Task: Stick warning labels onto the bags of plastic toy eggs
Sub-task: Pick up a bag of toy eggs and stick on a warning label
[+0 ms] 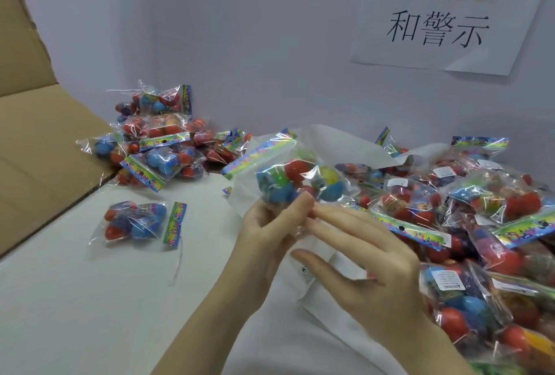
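My left hand (270, 233) grips a clear bag of coloured plastic eggs (294, 176) by its lower end and holds it up above the table. My right hand (369, 257) is beside it with straight fingers whose tips touch the bag's bottom edge. Under my hands lies a white label sheet (312, 281) with a small printed warning label (307, 275) on it. At the right a heap of bags (468, 218) shows white labels on several of them. A second heap of bags (156, 137) lies at the back left. One bag (138, 224) rests alone on the table.
An open cardboard box (33, 146) stands at the left with its flap (18, 29) up. The table (90, 314) is white. On the wall behind hangs a paper sign (444, 14) with printed characters.
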The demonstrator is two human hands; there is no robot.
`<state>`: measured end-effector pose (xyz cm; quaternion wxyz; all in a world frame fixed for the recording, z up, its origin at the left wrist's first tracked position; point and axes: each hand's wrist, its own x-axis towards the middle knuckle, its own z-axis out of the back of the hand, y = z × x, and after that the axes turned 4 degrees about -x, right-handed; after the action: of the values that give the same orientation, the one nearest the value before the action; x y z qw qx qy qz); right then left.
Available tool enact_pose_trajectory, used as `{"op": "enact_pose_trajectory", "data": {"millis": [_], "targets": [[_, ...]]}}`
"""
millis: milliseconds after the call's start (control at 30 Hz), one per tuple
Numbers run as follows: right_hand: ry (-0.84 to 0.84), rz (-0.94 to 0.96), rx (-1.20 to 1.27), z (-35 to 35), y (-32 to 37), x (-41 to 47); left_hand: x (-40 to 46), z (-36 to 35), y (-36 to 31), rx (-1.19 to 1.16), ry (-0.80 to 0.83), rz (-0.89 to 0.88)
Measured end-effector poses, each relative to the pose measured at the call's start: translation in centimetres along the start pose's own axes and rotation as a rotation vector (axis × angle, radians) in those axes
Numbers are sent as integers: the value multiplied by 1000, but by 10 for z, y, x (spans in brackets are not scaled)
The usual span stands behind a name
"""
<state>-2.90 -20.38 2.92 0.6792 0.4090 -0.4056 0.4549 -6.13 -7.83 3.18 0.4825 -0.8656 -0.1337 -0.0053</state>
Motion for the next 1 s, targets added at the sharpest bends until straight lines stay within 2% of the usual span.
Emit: {"op": "enact_pose_trajectory", "data": {"millis": [100,200,333,467,533,600,667,833,1000], "targets": [[15,-218,132,6,0,2,2,3,-10,-63,-154,-17],[99,-462,110,14,-12,4,-2,11,-25,-74,-182,33],[421,-569,44,16,-24,1,-3,27,-35,36,-39,246],[532,-596,23,12,-25,-1,-1,36,-33,116,138,455],[600,-594,11,8,-26,-4,1,32,-28,96,198,461],[636,-587,-26,4,-28,-9,4,26,-22,-67,268,429],[642,-551,-52,0,-27,-10,4,20,-15,-145,289,382],[503,-523,-75,-4,-26,-14,7,16,-6,-210,10,349],[403,-482,-131,-9,-26,-16,8,17,-8,-311,-64,372]]}}
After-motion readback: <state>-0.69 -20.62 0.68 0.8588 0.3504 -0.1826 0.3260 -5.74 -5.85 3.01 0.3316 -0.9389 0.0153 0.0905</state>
